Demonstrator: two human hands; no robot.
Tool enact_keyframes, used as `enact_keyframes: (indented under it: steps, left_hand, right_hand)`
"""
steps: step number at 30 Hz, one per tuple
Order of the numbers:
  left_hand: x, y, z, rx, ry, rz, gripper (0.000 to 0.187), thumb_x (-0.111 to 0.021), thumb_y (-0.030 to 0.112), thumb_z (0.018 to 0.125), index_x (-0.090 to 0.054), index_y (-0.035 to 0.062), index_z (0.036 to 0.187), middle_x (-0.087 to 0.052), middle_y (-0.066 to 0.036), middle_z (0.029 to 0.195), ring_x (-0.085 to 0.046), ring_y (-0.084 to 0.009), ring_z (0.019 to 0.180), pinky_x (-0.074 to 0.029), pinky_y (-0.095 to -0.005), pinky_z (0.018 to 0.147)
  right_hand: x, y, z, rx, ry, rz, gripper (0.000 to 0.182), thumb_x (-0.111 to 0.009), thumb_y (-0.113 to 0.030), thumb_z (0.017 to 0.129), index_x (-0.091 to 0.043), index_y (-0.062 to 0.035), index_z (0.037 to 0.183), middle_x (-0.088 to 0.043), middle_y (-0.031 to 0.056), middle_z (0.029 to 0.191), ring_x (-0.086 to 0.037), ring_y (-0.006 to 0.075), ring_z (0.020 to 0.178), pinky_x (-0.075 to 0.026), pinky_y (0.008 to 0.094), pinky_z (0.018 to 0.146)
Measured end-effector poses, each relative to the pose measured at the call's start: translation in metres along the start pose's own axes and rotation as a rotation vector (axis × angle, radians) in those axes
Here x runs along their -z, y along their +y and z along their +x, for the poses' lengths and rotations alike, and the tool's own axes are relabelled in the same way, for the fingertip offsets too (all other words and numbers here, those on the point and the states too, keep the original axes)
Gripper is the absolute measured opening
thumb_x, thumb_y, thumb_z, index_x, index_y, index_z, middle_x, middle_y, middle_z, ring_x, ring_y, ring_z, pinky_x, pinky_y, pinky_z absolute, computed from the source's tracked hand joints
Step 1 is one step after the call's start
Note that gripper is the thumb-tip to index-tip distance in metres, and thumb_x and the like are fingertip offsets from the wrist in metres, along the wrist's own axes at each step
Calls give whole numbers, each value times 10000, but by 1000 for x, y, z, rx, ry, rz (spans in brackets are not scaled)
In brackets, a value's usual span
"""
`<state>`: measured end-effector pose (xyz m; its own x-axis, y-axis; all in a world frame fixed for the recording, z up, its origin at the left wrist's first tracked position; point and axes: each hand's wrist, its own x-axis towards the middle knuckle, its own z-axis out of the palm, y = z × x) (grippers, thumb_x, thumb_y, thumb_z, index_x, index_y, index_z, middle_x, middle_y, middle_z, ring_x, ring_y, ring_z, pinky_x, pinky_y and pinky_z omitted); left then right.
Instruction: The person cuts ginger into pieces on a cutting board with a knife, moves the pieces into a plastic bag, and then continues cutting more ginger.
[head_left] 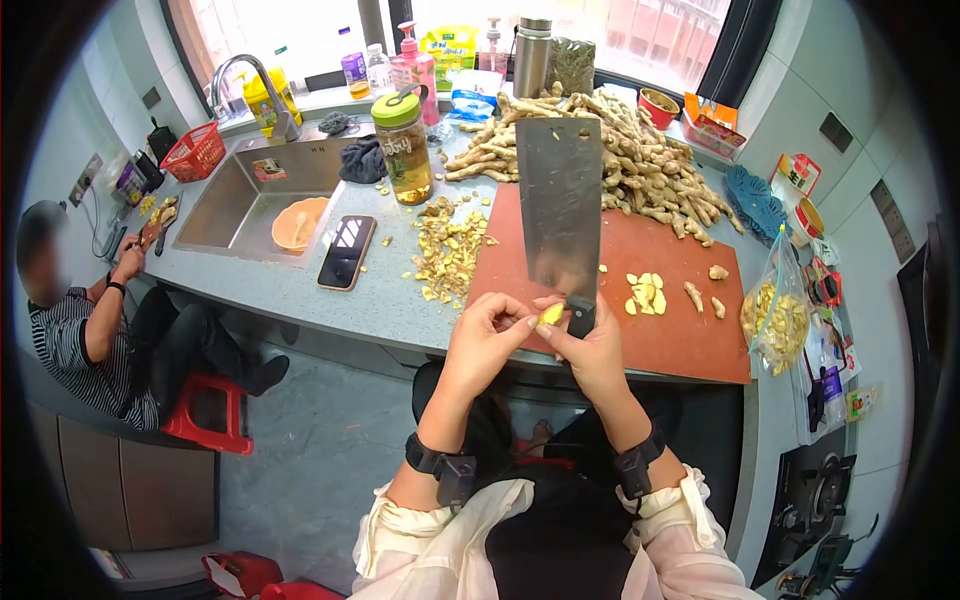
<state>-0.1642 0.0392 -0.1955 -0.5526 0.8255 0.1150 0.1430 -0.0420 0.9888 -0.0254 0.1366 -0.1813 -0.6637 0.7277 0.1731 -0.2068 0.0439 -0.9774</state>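
Note:
My right hand (597, 352) is closed round the black handle of a cleaver (562, 195), its broad blade pointing up and away from me. With the fingertips of my left hand (487, 338) I pinch a small yellow piece of ginger (551, 314), close against the cleaver's handle end. Both hands are over the near edge of a reddish-brown cutting board (680, 330). On the board lie several yellow ginger slices (646, 294) and a few small unpeeled ginger pieces (693, 296). Left of the board is a heap of ginger peelings (446, 250).
A big pile of whole ginger (640, 150) covers the back of the counter. A bag of cut ginger (778, 318) stands at the right. Leftward are a phone (347, 252), a tea bottle (406, 150) and a sink (215, 220). Another person (85, 330) sits far left, holding a knife.

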Motion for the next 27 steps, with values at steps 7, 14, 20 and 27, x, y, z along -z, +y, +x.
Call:
enact_keyframes:
  steps: [7,14,20,27]
  left_hand:
    - [-3,-12,0,42,-2,-168,120,-702,121,938,-675,5,952,-610,19,867,-532,-58,775,-456,-232,706]
    - [10,-22,5,74,134,-294,87,-651,137,1000,-634,55,1022,-595,45,923,-526,-42,856,-432,-207,779]
    - [44,-33,28,8,362,-101,188,-587,42,972,-663,-7,1137,-709,-71,1067,-634,-126,947,-500,-269,856]
    - [17,-24,12,-252,627,251,198,-607,66,969,-665,5,1149,-669,-82,1073,-622,-167,953,-510,-320,859]
  right_hand:
    - [1,4,2,-59,37,127,390,-751,-2,872,-572,-15,1219,-711,75,1092,-585,39,710,-475,193,570]
    - [15,7,9,-236,58,429,395,-712,6,902,-536,-19,1255,-710,134,1146,-543,58,646,-457,208,563]
    - [18,14,10,-275,68,548,401,-693,10,911,-528,-23,1274,-687,160,1198,-523,60,634,-452,208,559]
    - [20,16,12,-265,38,585,436,-690,12,907,-503,-23,1300,-650,183,1262,-527,63,643,-450,212,560]
